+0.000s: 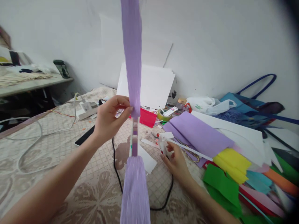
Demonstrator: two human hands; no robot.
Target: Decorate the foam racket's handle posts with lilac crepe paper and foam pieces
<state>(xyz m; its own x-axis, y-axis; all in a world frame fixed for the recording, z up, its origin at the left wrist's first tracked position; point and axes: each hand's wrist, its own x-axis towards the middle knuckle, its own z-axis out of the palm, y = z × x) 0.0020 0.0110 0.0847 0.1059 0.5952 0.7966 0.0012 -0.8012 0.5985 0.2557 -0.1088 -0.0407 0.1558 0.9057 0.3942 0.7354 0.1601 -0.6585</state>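
Note:
A long light-purple strip (132, 62) hangs upright in front of me, close to the camera. My left hand (114, 116) pinches its lower edge between thumb and fingers. Below that edge shows a narrow white frame (131, 140) with purple inside, and under it hangs a purple fringe (135, 189) of fine threads. Lower and to the right, my right hand (176, 160) is closed round a white glue gun (162, 144) with a small red light. Its nozzle is hard to make out. A black cord (167, 199) loops below that hand.
Purple sheets (201, 130), a yellow piece (232, 165), green pieces (221, 188) and scissors (192, 155) crowd the right side. White boards (156, 84) lean on the wall. A power strip (86, 109), a black phone-like slab (85, 136) and white cables lie left. A tape roll (163, 115) sits behind.

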